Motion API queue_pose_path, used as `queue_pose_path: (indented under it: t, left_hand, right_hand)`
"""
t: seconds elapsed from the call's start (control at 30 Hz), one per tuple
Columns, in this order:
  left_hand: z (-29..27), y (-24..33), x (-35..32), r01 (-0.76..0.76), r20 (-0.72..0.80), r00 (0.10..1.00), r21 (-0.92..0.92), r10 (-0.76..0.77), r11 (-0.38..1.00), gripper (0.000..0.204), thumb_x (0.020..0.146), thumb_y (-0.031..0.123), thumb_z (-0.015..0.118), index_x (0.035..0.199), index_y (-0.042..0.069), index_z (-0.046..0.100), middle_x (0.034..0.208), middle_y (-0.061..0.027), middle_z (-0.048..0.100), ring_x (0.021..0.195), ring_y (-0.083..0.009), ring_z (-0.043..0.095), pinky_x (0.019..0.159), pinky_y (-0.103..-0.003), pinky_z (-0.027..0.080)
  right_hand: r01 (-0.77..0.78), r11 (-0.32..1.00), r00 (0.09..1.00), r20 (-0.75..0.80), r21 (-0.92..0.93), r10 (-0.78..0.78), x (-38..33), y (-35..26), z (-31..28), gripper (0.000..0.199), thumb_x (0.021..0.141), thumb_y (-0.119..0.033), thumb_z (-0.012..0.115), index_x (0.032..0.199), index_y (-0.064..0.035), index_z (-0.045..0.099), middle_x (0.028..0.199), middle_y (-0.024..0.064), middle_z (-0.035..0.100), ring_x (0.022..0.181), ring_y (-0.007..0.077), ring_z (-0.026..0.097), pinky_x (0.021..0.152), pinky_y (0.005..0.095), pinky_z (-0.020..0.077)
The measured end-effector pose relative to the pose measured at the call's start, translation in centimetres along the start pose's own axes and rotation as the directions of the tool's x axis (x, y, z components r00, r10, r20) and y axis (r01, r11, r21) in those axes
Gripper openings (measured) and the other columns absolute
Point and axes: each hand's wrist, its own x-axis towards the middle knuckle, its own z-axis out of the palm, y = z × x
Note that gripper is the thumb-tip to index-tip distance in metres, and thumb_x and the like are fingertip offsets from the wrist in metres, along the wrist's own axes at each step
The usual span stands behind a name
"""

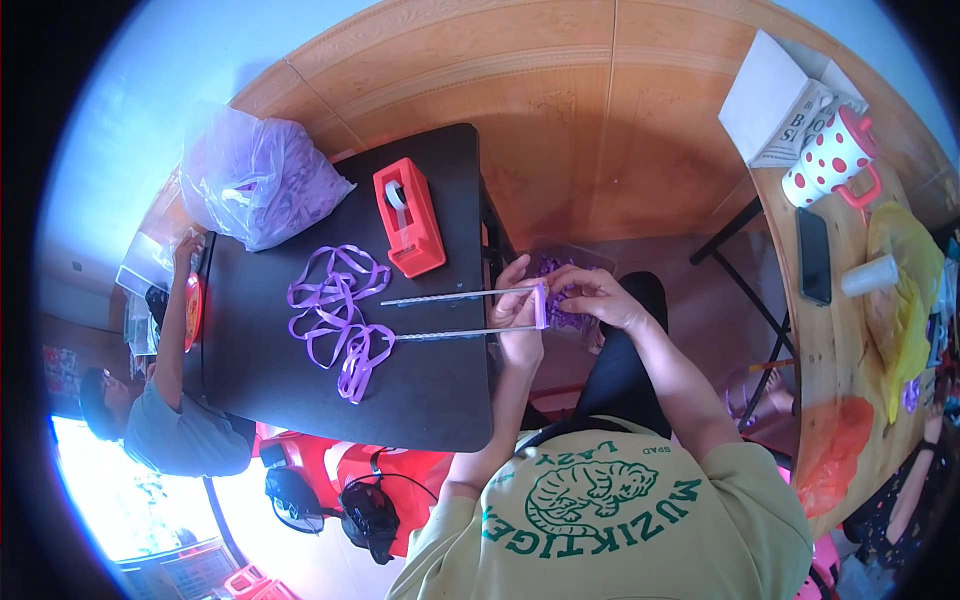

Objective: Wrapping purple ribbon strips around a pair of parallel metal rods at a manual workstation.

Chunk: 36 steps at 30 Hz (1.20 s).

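Note:
My left hand grips the near end of a pair of long thin metal rods that lie out over the black table. Purple ribbon lies in loose loops on the table around the rods' far ends. My right hand pinches a small purple ribbon piece at the near rod ends, right beside my left fingers. Under both hands, on my lap, a clear container holds more purple pieces; my hands partly hide it.
A red tape dispenser and a clear bag of purple ribbon sit at the table's far side. Another person works at the left. A wooden table on the right carries a dotted mug, phone, paper cup and bags.

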Motion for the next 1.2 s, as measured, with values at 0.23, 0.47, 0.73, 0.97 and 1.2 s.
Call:
queue_pose_path:
  t: [0.23, 0.47, 0.73, 0.97, 1.2]
  left_hand:
    - [-0.2, -0.1, -0.1, 0.031, -0.002, 1.0, -0.031, -0.031, 0.999, 0.016, 0.083, -0.004, 0.063, 0.095, 0.003, 0.07, 0.127, -0.0116, 0.054, 0.115, -0.0189, 0.053, 0.099, -0.03, 0.04]
    - [0.1, 0.4, -0.2, 0.042, 0.001, 0.999, -0.027, -0.042, 0.999, 0.029, 0.084, -0.007, 0.059, 0.11, 0.003, 0.065, 0.124, -0.0105, 0.057, 0.111, -0.0174, 0.055, 0.095, -0.027, 0.044]
    - [0.4, 0.7, 0.1, 0.028, 0.045, 0.999, -0.037, -0.026, 0.999, 0.031, 0.083, -0.008, 0.059, 0.112, 0.002, 0.064, 0.122, -0.0093, 0.057, 0.111, -0.0174, 0.055, 0.095, -0.026, 0.044]
    - [0.4, 0.4, 0.3, -0.001, 0.019, 1.0, -0.005, 0.001, 1.0, 0.031, 0.083, -0.009, 0.059, 0.11, 0.004, 0.065, 0.128, -0.0086, 0.052, 0.113, -0.0174, 0.055, 0.094, -0.026, 0.046]
    - [-0.2, -0.7, 0.5, -0.054, 0.017, 0.998, 0.014, 0.053, 0.998, 0.028, 0.081, -0.007, 0.064, 0.105, 0.005, 0.068, 0.128, -0.0083, 0.051, 0.111, -0.0164, 0.055, 0.09, -0.023, 0.047]
  right_hand:
    - [0.116, 0.919, 0.991, 0.107, -0.376, -0.081, -0.2, 0.4, 0.8, 0.018, 0.08, -0.004, 0.064, 0.098, -0.0026, 0.064, 0.098, 0.0099, 0.058, 0.094, 0.023, 0.056, 0.085, 0.0326, 0.0432]
    - [0.131, 0.619, 0.956, -0.066, -0.774, -0.285, 0.2, 0.5, 1.6, 0.029, 0.08, -0.009, 0.062, 0.109, -0.0095, 0.064, 0.092, 0.0102, 0.059, 0.091, 0.0285, 0.058, 0.075, 0.0371, 0.0446]
    - [0.071, 0.44, 0.925, -0.106, -0.895, -0.364, 1.3, 0.8, 1.8, 0.048, 0.08, -0.003, 0.058, 0.125, -0.0178, 0.057, 0.102, 0.0075, 0.057, 0.096, 0.0261, 0.057, 0.075, 0.0372, 0.0422]
    - [0.091, 0.36, 0.932, -0.048, -0.928, -0.358, 1.3, 0.0, 0.8, 0.05, 0.076, 0.004, 0.057, 0.12, -0.0194, 0.062, 0.106, 0.0088, 0.056, 0.101, 0.0276, 0.057, 0.082, 0.0379, 0.0436]
    - [0.074, 0.679, 0.953, -0.148, -0.731, -0.264, 1.8, -0.7, 0.8, 0.051, 0.076, 0.011, 0.052, 0.119, -0.0139, 0.061, 0.102, 0.0115, 0.058, 0.097, 0.0284, 0.059, 0.079, 0.0317, 0.0474]
